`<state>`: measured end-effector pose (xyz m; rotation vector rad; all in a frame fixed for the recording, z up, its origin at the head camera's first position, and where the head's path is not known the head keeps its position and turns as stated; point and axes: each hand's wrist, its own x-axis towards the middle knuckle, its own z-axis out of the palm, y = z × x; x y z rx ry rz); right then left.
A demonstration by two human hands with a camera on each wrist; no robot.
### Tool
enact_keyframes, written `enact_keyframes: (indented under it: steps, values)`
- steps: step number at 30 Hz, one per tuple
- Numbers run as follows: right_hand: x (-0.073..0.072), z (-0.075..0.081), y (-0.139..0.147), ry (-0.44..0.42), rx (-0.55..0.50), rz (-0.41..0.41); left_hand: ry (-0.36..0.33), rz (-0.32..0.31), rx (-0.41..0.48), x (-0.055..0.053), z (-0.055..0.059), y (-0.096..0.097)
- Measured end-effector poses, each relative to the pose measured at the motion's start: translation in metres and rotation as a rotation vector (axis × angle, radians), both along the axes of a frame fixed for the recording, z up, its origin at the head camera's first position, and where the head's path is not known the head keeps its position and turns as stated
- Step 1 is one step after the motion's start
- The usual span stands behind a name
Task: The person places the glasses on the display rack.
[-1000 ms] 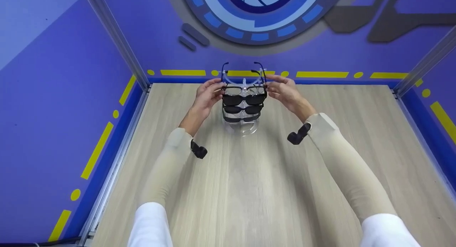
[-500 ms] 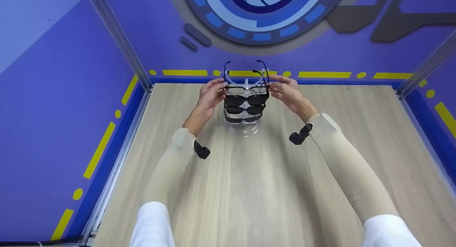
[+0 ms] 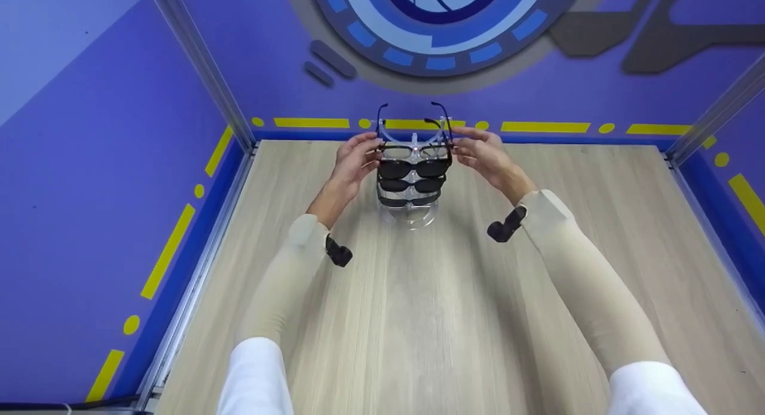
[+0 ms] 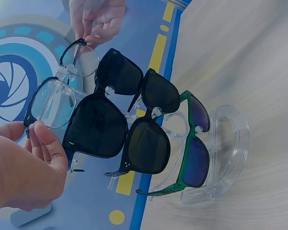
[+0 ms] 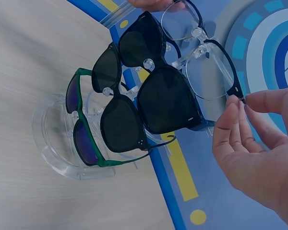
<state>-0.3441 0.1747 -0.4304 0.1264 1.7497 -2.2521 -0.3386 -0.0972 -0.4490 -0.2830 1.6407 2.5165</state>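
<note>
Clear-lensed eyeglasses with a black upper rim [image 4: 35, 96] sit at the top of a transparent display stand [image 4: 240, 139]. My left hand [image 3: 354, 159] pinches one end of their frame between thumb and fingers, by the hinge. At the opposite end, my right hand [image 3: 485, 158] pinches the other hinge in the same way. Below them on the stand hang large black sunglasses [image 5: 165, 100], then another dark pair of sunglasses [image 5: 122, 122]. Lowest is a green-framed pair of sunglasses [image 5: 89, 143] with purplish lenses. In the head view the eyeglasses' temples point toward the back wall.
The stand rests near the back of a light wood table [image 3: 406, 319]. Behind it rises a blue-purple wall [image 3: 508, 98] with yellow dashes, and side panels with metal rails [image 3: 206, 68] flank the table.
Between the first two frames the view shifts slightly and the eyeglasses' temples tip a little higher. Both hands keep their pinch on the eyeglasses, and since then almost nothing moves.
</note>
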Motion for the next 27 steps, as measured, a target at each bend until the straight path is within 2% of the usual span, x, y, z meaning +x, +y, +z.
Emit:
enact_keyframes:
  steps: [12,18,21,23,27]
  values:
    - [0.001,-0.005,0.018,0.006,0.064,0.017,-0.021,-0.02,-0.053,0.001,0.001,-0.007]
    - [0.004,-0.007,0.033,0.009,0.093,0.0,-0.005,-0.034,-0.079,0.001,0.0,-0.015]
    - [0.007,-0.011,0.041,0.024,0.092,0.0,0.012,-0.063,-0.131,0.002,-0.002,-0.023]
    - [0.009,-0.014,0.047,0.053,0.128,0.006,0.031,-0.09,-0.185,0.002,-0.004,-0.028]
    - [0.011,-0.02,0.062,0.145,0.269,0.055,0.077,-0.124,-0.313,0.004,-0.008,-0.041]
